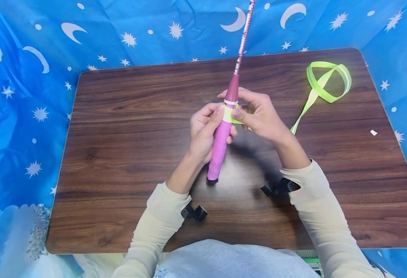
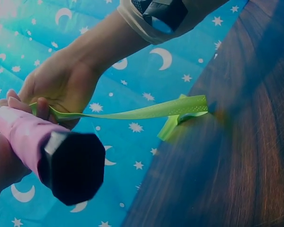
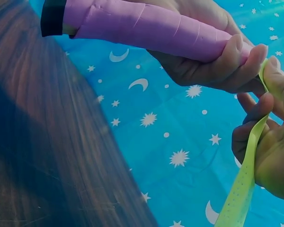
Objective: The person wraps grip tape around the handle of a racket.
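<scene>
A badminton racket [image 1: 219, 148] with a pink-wrapped handle and black butt cap is held up over the table, its red cone and thin shaft pointing away; the racket head is out of view. My left hand [image 1: 202, 125] grips the upper handle, thumb pressing on a yellow-green grip tape [image 1: 228, 113] that circles the handle just under the cone. On the other side my right hand [image 1: 260, 114] pinches this tape between thumb and fingers. From there the tape [image 3: 244, 184] runs down past the right palm in the right wrist view.
The tape's long loose end [image 1: 345, 73] lies looped on the brown wooden table [image 1: 127, 154] at the far right. Nearer the right edge is a small white scrap [image 1: 373, 132]. A blue cloth [image 1: 175, 23] with moons and stars surrounds the table's back and sides.
</scene>
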Available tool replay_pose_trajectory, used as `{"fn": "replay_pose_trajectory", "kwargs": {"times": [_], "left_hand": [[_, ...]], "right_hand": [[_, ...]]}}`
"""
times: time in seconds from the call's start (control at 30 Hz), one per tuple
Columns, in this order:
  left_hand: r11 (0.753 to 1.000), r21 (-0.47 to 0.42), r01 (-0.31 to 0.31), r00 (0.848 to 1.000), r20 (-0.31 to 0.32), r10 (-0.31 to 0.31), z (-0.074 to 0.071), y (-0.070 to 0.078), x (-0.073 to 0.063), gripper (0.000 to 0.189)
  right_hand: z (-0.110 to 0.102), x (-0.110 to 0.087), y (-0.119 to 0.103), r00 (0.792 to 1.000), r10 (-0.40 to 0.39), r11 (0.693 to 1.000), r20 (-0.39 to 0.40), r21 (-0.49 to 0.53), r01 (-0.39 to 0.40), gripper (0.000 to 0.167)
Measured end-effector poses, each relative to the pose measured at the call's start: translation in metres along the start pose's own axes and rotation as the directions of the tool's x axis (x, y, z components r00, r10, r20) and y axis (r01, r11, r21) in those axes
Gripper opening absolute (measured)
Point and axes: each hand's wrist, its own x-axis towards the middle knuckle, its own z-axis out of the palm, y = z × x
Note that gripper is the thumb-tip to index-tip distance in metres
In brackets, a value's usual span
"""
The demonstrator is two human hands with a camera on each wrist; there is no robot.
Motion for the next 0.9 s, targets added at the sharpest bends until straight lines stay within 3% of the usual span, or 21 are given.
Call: {"fn": "replay_pose_trajectory", "kwargs": {"times": [0.1,0.27,0.4,0.5,0.63,0.8,0.9], "left_hand": [[1.0,0.011,-0.001,1.0,0.002,0.001,0.0,0.0,0.0,0.033],[1.0,0.013,-0.002,0.999,-0.033,0.002,-0.001,0.001,0.0,0.032],[1.0,0.006,-0.011,0.999,-0.041,0.011,-0.001,0.002,0.001,0.031],[1.0,0.007,-0.006,0.999,-0.039,0.006,-0.001,0.004,0.002,0.03],[0.999,0.032,-0.019,0.998,-0.063,0.021,0.0,0.007,0.002,0.033],[0.996,0.064,-0.068,0.993,-0.09,0.073,-0.001,0.008,0.002,0.035],[0.997,0.058,-0.045,0.996,-0.075,0.049,-0.001,0.01,0.001,0.037]], "right_hand": [[0.0,0.001,0.001,1.0,0.007,0.999,-0.02,0.035,-0.007,0.067],[0.003,0.001,-0.003,0.993,0.03,0.997,-0.118,0.073,-0.022,0.042],[0.006,0.0,-0.014,0.979,0.028,0.997,-0.203,-0.067,-0.043,0.022],[0.007,0.0,-0.021,0.972,0.001,0.974,-0.236,-0.221,-0.055,0.016],[0.006,-0.002,-0.029,0.969,-0.071,0.938,-0.238,-0.346,-0.016,0.013],[0.007,-0.003,-0.034,0.958,-0.178,0.893,-0.223,-0.445,0.062,0.014],[0.006,-0.002,-0.03,0.958,-0.202,0.904,-0.203,-0.415,0.103,0.015]]}}
